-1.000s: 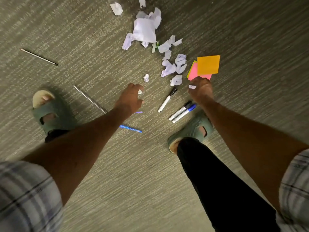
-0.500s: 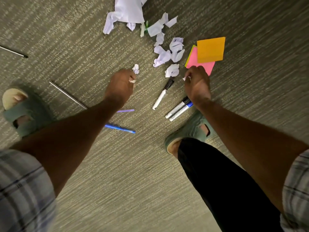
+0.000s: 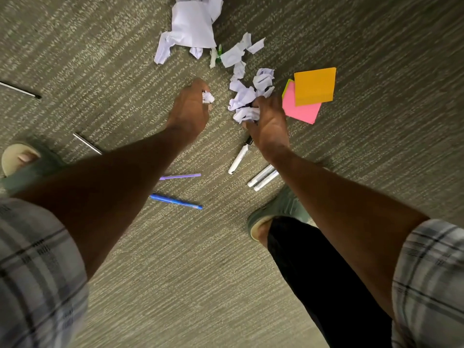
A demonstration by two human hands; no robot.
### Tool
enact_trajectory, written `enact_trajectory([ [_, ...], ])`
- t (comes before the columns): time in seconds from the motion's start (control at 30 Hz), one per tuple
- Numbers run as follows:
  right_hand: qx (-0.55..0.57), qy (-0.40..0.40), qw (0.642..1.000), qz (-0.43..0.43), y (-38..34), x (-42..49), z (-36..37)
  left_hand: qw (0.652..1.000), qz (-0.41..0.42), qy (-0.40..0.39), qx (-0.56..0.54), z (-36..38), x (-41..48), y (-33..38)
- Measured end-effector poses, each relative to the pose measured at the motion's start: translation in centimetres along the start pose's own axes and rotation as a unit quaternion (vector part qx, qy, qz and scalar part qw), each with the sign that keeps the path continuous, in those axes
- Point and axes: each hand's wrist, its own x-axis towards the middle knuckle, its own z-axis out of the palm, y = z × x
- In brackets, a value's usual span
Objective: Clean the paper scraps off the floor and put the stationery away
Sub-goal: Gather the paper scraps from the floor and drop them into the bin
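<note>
A: Hands first. From my remote seat I see the left hand (image 3: 190,109) curled nearly closed, fingers pinching a small crumpled scrap (image 3: 208,97) just above the carpet (image 3: 175,272).

B: And the right hand (image 3: 267,123)?

A: It is half closed, fingers bent into a cluster of crumpled white paper (image 3: 244,102), gripping the nearest wads. How much of the cluster it really holds I cannot tell; the fingertips are hidden in the paper.

B: Where do the remaining scraps lie?

A: A large creased sheet (image 3: 192,26) and several torn strips (image 3: 236,55) lie beyond both hands, near the top of my view.

B: Stationery?

A: An orange sticky-note pad (image 3: 315,86) overlaps a pink pad (image 3: 300,111), just right of the right hand. One white marker (image 3: 238,159) lies partly under that wrist; two more markers (image 3: 262,178) lie side by side near the green sandal (image 3: 276,212). A blue pen (image 3: 175,202) and a purple stick (image 3: 180,176) lie under the left forearm. A metal rod (image 3: 88,143) and another thin rod (image 3: 20,89) lie well apart, to the left.
</note>
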Motion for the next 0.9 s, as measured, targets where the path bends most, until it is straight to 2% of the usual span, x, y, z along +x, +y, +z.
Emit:
enact_trajectory([
  [0.13,0.018,0.041,0.999,-0.025,-0.5,0.1,-0.6,0.999,0.032,0.011,-0.032,-0.6,-0.2,-1.0],
  [0.3,-0.008,0.122,0.992,-0.039,-0.5,0.6,-3.0,0.989,0.103,0.095,-0.043,-3.8,0.5,-0.6],
  [0.4,0.006,0.092,0.994,-0.055,-0.8,2.1,-3.9,0.984,0.125,0.123,0.012,-6.0,2.8,0.5],
  [0.5,-0.002,0.006,0.999,-0.044,-1.3,4.0,-3.8,0.980,0.124,0.134,0.082,-7.8,5.5,1.1],
  [0.6,-0.088,-0.033,0.991,-0.092,-2.2,4.5,-3.0,0.979,0.121,0.088,0.141,-8.9,7.5,1.3],
  [0.67,-0.158,-0.002,0.981,-0.110,-3.1,4.9,-2.4,0.978,0.134,0.049,0.152,-9.1,8.5,1.6],
  [0.77,-0.196,0.031,0.972,-0.122,-4.1,6.8,-2.8,0.973,0.149,-0.026,0.175,-9.2,9.8,2.3],
  [0.9,-0.259,-0.042,0.947,-0.184,-4.5,9.4,-3.1,0.942,0.139,-0.144,0.272,-8.7,11.4,2.4],
])
